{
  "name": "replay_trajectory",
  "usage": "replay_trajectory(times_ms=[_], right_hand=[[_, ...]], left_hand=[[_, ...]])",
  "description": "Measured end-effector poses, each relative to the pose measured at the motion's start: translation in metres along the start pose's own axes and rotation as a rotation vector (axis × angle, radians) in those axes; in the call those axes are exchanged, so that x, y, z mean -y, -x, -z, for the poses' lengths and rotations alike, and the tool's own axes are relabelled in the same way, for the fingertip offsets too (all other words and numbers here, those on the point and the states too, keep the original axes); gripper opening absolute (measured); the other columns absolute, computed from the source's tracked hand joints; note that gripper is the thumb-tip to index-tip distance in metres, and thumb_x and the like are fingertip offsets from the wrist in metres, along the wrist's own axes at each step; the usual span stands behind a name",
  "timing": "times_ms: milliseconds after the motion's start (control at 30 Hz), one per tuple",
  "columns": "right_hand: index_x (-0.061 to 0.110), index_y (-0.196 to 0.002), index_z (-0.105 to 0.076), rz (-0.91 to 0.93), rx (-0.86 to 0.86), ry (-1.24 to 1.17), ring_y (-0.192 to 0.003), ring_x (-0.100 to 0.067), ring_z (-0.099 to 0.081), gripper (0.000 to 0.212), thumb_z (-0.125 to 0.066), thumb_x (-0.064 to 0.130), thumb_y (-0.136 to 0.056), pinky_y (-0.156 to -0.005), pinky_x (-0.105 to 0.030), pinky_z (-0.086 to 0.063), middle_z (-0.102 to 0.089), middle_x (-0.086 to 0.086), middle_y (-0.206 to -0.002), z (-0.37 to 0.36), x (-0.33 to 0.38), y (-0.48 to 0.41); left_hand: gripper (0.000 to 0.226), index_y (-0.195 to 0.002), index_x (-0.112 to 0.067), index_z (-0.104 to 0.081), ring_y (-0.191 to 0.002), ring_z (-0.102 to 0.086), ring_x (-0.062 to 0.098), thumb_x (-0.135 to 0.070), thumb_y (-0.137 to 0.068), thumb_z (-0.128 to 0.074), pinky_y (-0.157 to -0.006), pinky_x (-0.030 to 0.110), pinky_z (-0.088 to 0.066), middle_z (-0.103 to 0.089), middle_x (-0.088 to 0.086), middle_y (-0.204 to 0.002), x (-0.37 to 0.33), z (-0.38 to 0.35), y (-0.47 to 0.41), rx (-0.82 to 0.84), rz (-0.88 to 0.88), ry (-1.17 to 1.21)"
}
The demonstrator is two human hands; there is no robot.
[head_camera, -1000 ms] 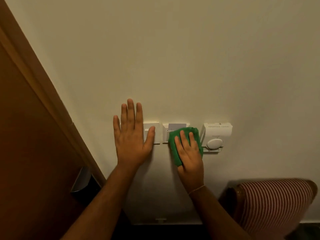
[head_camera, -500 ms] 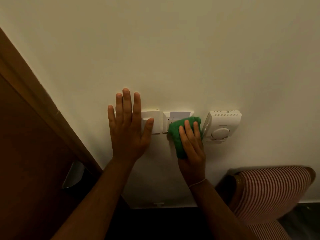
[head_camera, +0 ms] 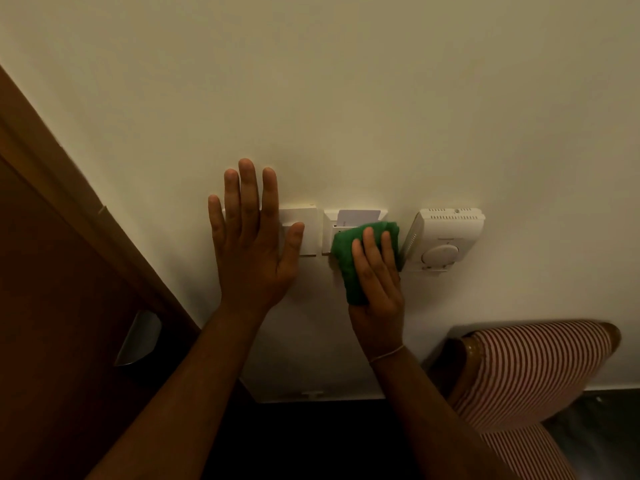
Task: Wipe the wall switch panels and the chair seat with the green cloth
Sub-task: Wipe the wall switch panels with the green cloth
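Note:
Three white panels sit in a row on the cream wall. My left hand (head_camera: 252, 244) lies flat with fingers spread over the left switch panel (head_camera: 301, 220), covering most of it. My right hand (head_camera: 377, 275) presses the bunched green cloth (head_camera: 349, 261) against the lower part of the middle card-slot panel (head_camera: 346, 216), where a white card stands in the slot. To the right hangs a white thermostat (head_camera: 446, 237) with a round dial, uncovered, with the cloth's edge touching its left side. A chair (head_camera: 540, 372) with striped red and white upholstery stands at the lower right.
A brown wooden door (head_camera: 52, 306) with its frame runs diagonally down the left, and a metal handle (head_camera: 138, 337) sticks out of it. A dark floor shows along the bottom. A small white fitting (head_camera: 311, 394) sits at the wall's base.
The view has shifted, so the panels and chair sit higher in frame. My right hand with the cloth has slid a little right along the middle panel toward the thermostat. My left hand stays flat.

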State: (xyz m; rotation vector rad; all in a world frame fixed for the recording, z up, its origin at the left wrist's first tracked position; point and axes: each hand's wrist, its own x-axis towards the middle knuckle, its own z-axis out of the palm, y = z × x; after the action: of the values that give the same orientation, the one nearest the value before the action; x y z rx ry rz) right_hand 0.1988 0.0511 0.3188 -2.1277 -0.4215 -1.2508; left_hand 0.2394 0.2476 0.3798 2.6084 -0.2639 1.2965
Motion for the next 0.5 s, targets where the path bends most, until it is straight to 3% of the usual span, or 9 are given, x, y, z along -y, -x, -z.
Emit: replay_trajectory(times_ms=[133, 333, 500], right_hand=[[-0.003, -0.141, -0.056, 0.003, 0.071, 0.040, -0.153, -0.033, -0.035, 0.036, -0.058, 0.010, -0.108, -0.128, -0.051, -0.031, -0.050, -0.017, -0.152, 0.005, -0.007, 0.017], [0.000, -0.149, -0.052, 0.009, 0.017, -0.018, -0.159, -0.034, -0.033, 0.043, -0.061, 0.007, -0.108, -0.125, -0.059, -0.038, -0.048, -0.013, -0.160, 0.003, 0.000, -0.004], [-0.001, -0.146, -0.052, 0.085, 0.073, 0.057, -0.156, -0.034, -0.034, 0.041, -0.062, 0.010, -0.108, -0.129, -0.050, -0.031, -0.048, -0.016, -0.156, 0.007, -0.013, 0.007]], left_hand=[[0.075, -0.180, -0.015, -0.007, -0.173, 0.017, 0.021, -0.055, -0.118, -0.023, -0.140, 0.052, 0.002, -0.008, 0.017, -0.186, 0.000, 0.002, 0.000, -0.008, -0.015, -0.004], [0.075, -0.179, -0.014, -0.010, -0.173, 0.016, 0.020, -0.055, -0.118, -0.024, -0.140, 0.055, 0.000, -0.010, 0.019, -0.185, 0.000, 0.002, -0.001, -0.024, -0.004, 0.007], [0.076, -0.180, -0.015, -0.008, -0.173, 0.016, 0.021, -0.055, -0.118, -0.024, -0.140, 0.054, 0.001, -0.008, 0.018, -0.186, -0.001, 0.002, -0.001, -0.026, -0.005, 0.020]])
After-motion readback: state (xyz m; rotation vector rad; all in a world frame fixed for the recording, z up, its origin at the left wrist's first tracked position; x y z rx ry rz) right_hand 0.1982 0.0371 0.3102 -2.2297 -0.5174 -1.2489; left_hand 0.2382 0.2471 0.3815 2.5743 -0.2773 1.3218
